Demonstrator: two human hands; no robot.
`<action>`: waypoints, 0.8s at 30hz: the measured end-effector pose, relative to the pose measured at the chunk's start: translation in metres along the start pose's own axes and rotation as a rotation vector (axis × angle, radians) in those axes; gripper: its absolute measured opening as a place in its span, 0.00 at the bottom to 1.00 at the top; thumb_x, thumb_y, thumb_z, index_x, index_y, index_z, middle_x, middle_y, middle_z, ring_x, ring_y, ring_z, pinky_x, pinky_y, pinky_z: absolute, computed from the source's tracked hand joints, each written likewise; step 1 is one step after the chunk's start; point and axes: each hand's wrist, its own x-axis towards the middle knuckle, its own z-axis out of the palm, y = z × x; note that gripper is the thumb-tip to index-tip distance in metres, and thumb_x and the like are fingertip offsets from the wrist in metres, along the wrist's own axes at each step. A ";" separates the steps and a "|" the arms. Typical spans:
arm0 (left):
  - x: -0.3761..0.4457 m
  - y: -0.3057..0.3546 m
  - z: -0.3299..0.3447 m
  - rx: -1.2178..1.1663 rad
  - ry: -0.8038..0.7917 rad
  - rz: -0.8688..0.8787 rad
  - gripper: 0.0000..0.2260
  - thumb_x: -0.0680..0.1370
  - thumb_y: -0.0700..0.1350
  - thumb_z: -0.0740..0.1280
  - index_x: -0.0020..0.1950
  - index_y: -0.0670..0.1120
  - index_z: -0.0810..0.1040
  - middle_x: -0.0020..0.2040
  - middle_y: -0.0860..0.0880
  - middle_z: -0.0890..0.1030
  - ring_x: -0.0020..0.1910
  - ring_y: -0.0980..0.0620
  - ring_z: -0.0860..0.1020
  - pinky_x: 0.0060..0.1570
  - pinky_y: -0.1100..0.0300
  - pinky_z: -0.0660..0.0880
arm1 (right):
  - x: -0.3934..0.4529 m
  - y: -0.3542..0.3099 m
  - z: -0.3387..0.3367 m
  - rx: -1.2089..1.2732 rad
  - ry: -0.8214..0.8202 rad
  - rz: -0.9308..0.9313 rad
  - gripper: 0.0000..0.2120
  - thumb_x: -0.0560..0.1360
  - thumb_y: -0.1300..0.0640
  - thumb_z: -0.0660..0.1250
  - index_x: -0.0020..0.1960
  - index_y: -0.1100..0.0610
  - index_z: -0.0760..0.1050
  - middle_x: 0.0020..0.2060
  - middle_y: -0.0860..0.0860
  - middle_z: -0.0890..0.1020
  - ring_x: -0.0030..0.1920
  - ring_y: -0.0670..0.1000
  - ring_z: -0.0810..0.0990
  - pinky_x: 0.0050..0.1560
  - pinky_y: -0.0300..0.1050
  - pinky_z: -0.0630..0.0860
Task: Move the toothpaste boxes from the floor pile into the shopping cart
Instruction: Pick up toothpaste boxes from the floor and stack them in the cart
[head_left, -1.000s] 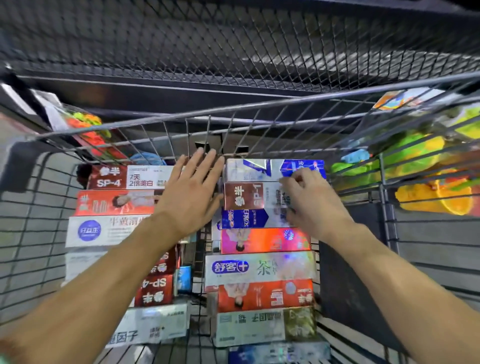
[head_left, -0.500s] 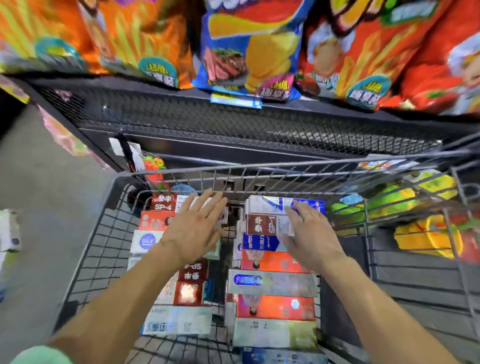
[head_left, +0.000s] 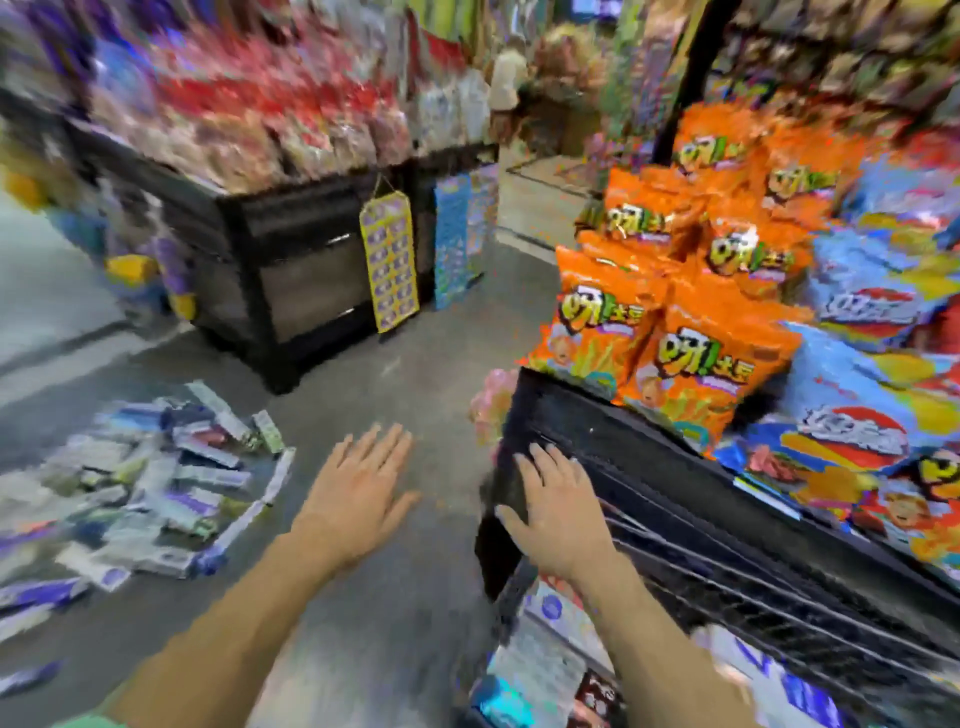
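Note:
A blurred pile of toothpaste boxes (head_left: 140, 488) lies scattered on the grey floor at the left. The shopping cart (head_left: 498, 519) shows only at the lower right, its dark corner and wire side visible, with stacked toothpaste boxes (head_left: 545, 654) inside it. My left hand (head_left: 358, 493) is empty with fingers spread, hanging over bare floor between the pile and the cart. My right hand (head_left: 556, 514) is also empty and spread, above the cart's corner.
A black display stand (head_left: 675, 483) piled with orange snack bags (head_left: 691, 358) rises right behind the cart. Another black stand (head_left: 291, 270) with hanging yellow and blue card strips stands beyond the pile. People stand far down the aisle (head_left: 519, 83).
The view has swung left and up from the cart's inside to the floor and aisle. Both hands have left the stacked boxes and now float empty outside and over the cart's corner.

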 end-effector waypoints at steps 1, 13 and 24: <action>-0.020 -0.036 -0.006 0.007 0.019 -0.070 0.33 0.78 0.62 0.53 0.72 0.42 0.75 0.71 0.43 0.76 0.68 0.40 0.76 0.64 0.41 0.75 | 0.015 -0.034 -0.007 -0.009 -0.001 -0.051 0.42 0.73 0.33 0.46 0.74 0.60 0.71 0.74 0.60 0.71 0.75 0.62 0.67 0.74 0.63 0.63; -0.228 -0.278 -0.008 -0.030 -0.107 -0.834 0.44 0.76 0.72 0.36 0.81 0.46 0.62 0.80 0.45 0.63 0.79 0.42 0.62 0.76 0.43 0.59 | 0.141 -0.346 -0.017 -0.079 -0.031 -0.640 0.49 0.68 0.30 0.33 0.82 0.55 0.54 0.81 0.54 0.55 0.81 0.55 0.52 0.79 0.52 0.48; -0.288 -0.385 0.023 -0.101 -0.199 -1.291 0.49 0.68 0.72 0.28 0.83 0.49 0.48 0.83 0.49 0.49 0.82 0.47 0.49 0.79 0.48 0.45 | 0.266 -0.541 0.052 -0.112 -0.218 -1.016 0.37 0.80 0.35 0.52 0.81 0.54 0.53 0.81 0.56 0.55 0.81 0.57 0.53 0.80 0.53 0.51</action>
